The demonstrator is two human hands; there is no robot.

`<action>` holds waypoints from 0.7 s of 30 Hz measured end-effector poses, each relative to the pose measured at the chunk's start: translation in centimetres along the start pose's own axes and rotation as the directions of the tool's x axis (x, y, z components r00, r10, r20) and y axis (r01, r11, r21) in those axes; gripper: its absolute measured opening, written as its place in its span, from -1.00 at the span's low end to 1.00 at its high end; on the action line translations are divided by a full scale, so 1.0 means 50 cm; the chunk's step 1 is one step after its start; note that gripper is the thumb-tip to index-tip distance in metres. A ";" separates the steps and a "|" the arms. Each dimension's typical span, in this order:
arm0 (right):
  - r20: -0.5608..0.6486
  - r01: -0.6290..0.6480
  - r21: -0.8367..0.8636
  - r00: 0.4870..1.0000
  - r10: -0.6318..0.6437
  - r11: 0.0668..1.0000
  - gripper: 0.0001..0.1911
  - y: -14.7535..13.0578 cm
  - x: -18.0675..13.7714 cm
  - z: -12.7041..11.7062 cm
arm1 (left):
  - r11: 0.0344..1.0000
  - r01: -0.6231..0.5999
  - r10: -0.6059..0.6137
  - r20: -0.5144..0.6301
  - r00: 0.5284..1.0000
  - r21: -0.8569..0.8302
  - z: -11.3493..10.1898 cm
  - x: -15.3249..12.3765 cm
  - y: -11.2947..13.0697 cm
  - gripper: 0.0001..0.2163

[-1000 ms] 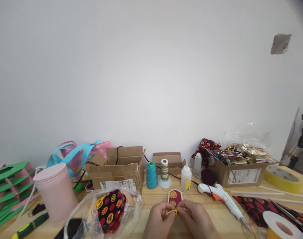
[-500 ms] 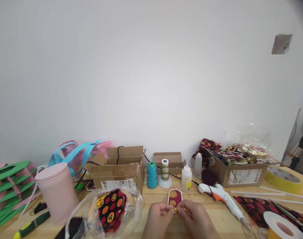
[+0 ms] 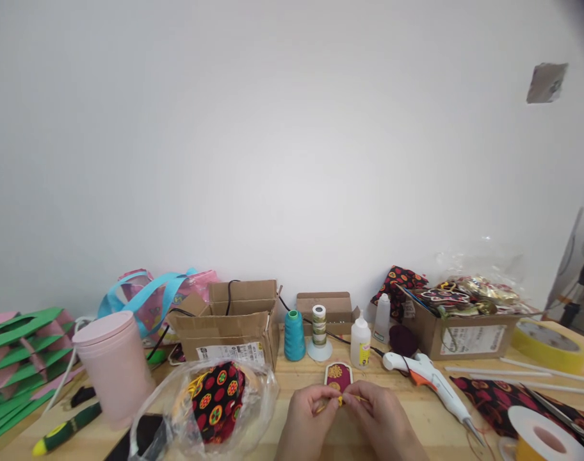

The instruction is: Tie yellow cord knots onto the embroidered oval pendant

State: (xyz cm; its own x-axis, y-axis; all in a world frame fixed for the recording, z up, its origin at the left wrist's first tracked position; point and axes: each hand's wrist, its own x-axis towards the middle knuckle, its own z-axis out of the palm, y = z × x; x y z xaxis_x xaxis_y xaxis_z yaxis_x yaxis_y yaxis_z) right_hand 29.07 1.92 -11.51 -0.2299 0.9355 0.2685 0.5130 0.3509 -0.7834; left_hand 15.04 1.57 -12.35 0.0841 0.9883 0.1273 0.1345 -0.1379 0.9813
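Close together at the table's front middle, my left hand (image 3: 308, 416) and my right hand (image 3: 376, 416) pinch a thin yellow cord (image 3: 340, 400) between thumbs and fingertips. A small knot or loop of the cord shows between the fingers. Just beyond them is a dark red fabric piece (image 3: 339, 376) with a gold pattern and a cream border; its lower part is hidden behind my fingers. Whether the cord is fixed to that piece, I cannot tell. Behind the piece stand a white glue bottle (image 3: 360, 342) and a ribbon roll stack (image 3: 319, 325).
To the right lie a white glue gun (image 3: 433, 384), scissors (image 3: 558, 413) and a tape roll (image 3: 546, 352). On the left are a plastic bag of patterned fabric (image 3: 218, 400), a pink canister (image 3: 114, 371) and a screwdriver (image 3: 66, 429). Cardboard boxes (image 3: 234, 323) and teal thread (image 3: 294, 336) stand behind.
The whole view has shifted slightly. Both hands keep their pinch on the yellow cord, with only a small movement of the fingers.
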 end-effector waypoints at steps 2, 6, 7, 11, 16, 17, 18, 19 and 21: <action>-0.002 0.002 0.005 1.000 -0.002 1.000 -0.75 0.001 0.000 0.001 | 1.000 0.015 -0.015 -0.005 1.000 0.009 0.000 -0.001 -0.002 -0.84; -0.022 0.017 -0.049 1.000 -0.018 0.999 -0.74 0.005 0.000 0.002 | 1.000 0.022 -0.022 -0.013 1.000 0.012 0.000 -0.003 -0.001 -0.84; -0.026 0.020 -0.060 0.999 -0.022 0.998 -0.74 0.006 0.000 0.002 | 1.000 0.022 -0.022 -0.012 1.000 0.003 0.000 -0.002 0.000 -0.85; -0.010 0.009 -0.021 1.000 -0.009 1.000 -0.75 0.015 0.001 0.006 | 0.998 0.060 -0.061 -0.030 0.998 -0.021 0.000 -0.001 0.001 -0.85; 0.028 0.006 0.101 1.000 -0.009 0.995 -0.73 0.014 0.001 0.011 | 0.993 0.119 -0.120 -0.064 0.991 -0.021 0.000 0.001 -0.010 -0.82; 0.029 -0.002 0.114 1.000 -0.002 0.993 -0.72 0.011 0.000 0.011 | 0.992 0.122 -0.123 -0.062 0.990 -0.022 -0.001 0.002 -0.011 -0.81; 0.027 -0.011 0.128 1.000 0.008 0.992 -0.72 0.007 -0.001 0.011 | 0.992 0.122 -0.123 -0.062 0.990 -0.021 -0.002 0.002 -0.013 -0.81; 0.026 -0.019 0.143 1.000 0.015 0.990 -0.72 0.004 -0.002 0.011 | 0.992 0.122 -0.122 -0.062 0.991 -0.018 -0.003 0.003 -0.014 -0.81; 0.029 -0.021 0.160 0.999 0.017 0.987 -0.74 0.001 -0.004 0.011 | 0.993 0.120 -0.121 -0.063 0.991 -0.009 -0.004 0.003 -0.013 -0.82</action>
State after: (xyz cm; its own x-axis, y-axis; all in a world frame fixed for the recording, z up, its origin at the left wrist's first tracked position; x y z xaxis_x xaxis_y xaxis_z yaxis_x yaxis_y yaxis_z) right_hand 28.70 1.71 -11.88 -0.2452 0.9396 0.2388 0.3788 0.3196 -0.8685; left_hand 14.77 1.82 -12.96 0.0050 0.9998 0.0168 0.1348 -0.0173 0.9907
